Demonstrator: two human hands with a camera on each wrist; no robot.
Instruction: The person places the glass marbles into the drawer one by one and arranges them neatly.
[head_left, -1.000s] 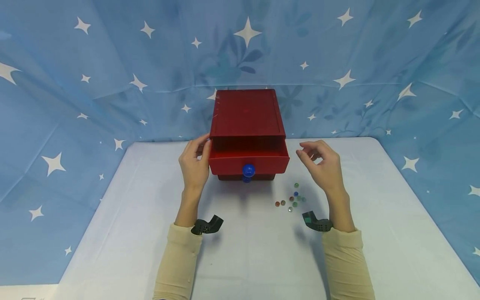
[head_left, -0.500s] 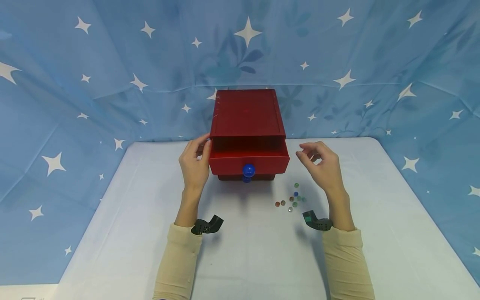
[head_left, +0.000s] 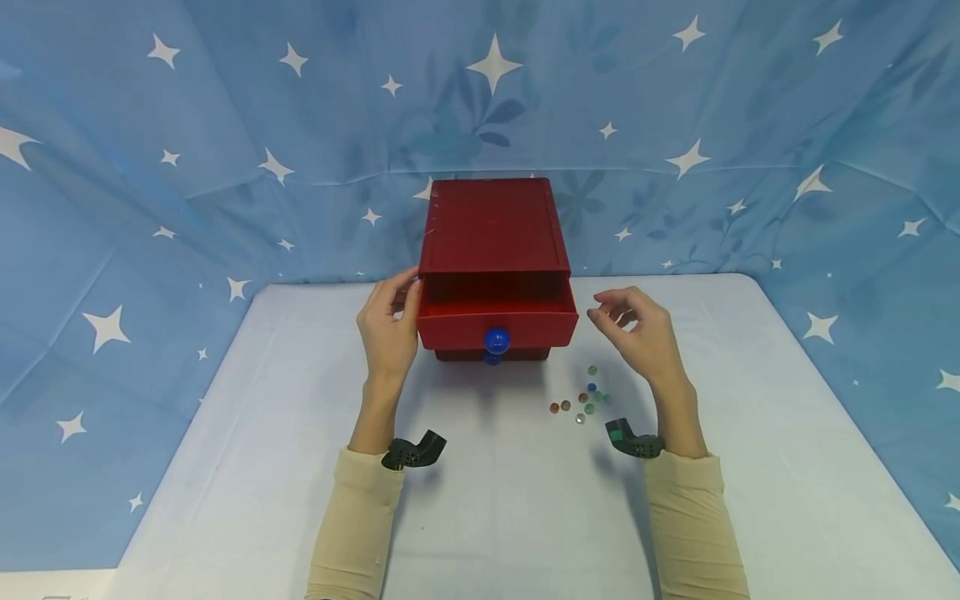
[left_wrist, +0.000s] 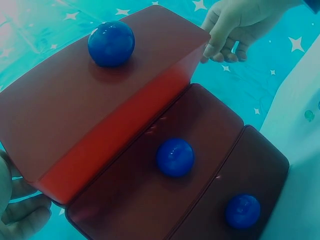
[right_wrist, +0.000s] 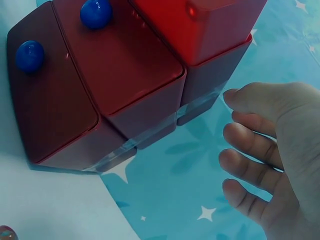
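Note:
A dark red drawer cabinet (head_left: 493,223) stands at the back of the table, its top drawer (head_left: 453,333) pulled out, with a round blue knob (head_left: 497,340) on the front. No contents show in the visible part of the drawer. My left hand (head_left: 388,337) rests its fingertips against the cabinet's left side, by the drawer's edge. To the right of the drawer, my right hand (head_left: 647,333) hovers with bent fingers, apart from the cabinet and holding nothing. The right wrist view shows a gap between its fingertips (right_wrist: 232,131) and the cabinet's side.
Several small glass marbles (head_left: 589,408), green, reddish, blue and clear, lie on the white table (head_left: 487,508) in front of the cabinet, toward the right. Two lower drawers (left_wrist: 150,200) with blue knobs are closed. A blue star-patterned cloth (head_left: 300,125) hangs behind.
My right hand has shifted slightly left, closer to the drawer. The left hand, the drawer and the marbles stay in place.

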